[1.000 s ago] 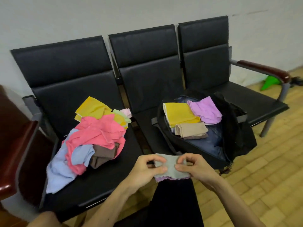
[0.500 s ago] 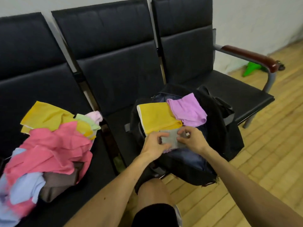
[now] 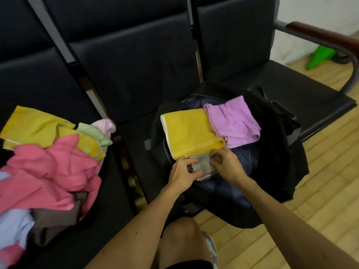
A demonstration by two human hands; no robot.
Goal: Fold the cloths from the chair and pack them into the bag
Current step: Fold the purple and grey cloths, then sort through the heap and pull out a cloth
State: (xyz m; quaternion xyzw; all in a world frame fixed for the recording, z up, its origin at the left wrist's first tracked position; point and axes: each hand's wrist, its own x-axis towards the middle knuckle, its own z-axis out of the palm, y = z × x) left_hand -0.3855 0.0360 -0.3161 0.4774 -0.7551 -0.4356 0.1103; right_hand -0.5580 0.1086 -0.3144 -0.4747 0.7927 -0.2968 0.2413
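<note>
A folded grey cloth (image 3: 202,166) is gripped from either side by the left hand (image 3: 182,176) and right hand (image 3: 228,166), equally near, inside the black bag (image 3: 275,136), against its folded yellow cloth (image 3: 191,131).

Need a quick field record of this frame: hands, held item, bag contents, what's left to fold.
left hand: pinches grey cloth, left edge
right hand: grips its right edge
grey cloth: folded, inside open bag, by yellow cloth's near edge
packed: yellow cloth, purple cloth, both folded
pile: unfolded, on left seat
</note>
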